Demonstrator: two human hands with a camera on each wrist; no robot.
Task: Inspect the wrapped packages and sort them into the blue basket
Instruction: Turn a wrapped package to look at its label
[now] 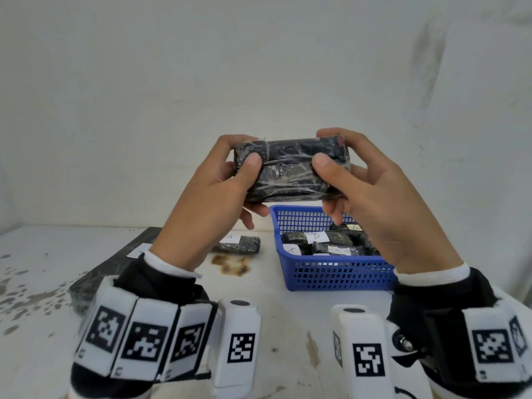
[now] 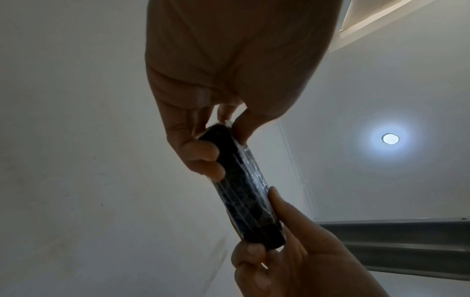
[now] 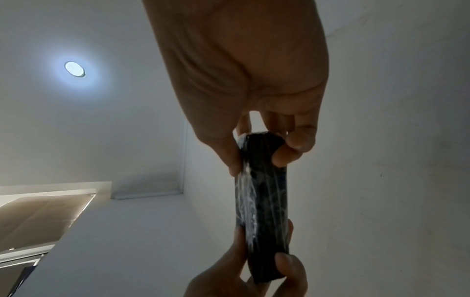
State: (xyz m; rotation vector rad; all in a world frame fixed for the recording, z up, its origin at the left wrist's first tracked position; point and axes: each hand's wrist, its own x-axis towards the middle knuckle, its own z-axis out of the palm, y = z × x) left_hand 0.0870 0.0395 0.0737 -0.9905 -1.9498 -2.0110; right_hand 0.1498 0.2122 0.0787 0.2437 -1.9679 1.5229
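Wrapped package [image 1: 290, 169], dark and bound in clear film, is held up in the air above and nearer than the blue basket [image 1: 331, 272], gripped at one end by the left hand [image 1: 213, 191] and at the other by the right hand [image 1: 371, 197], thumbs pressed on its near face and fingers curled behind. Inside the basket lie several labelled packages [image 1: 319, 240]. Left of the basket, one more labelled package [image 1: 239, 244] lies on the stained white table [image 1: 288, 321].

counts on and above the table

one wrapped package [image 1: 290, 168] held up, one more package [image 1: 239, 244] lying on the table, about four labelled packages [image 1: 316, 240] visible in one blue basket [image 1: 334, 276]; two hands; one dark flat slab [image 1: 115, 263].
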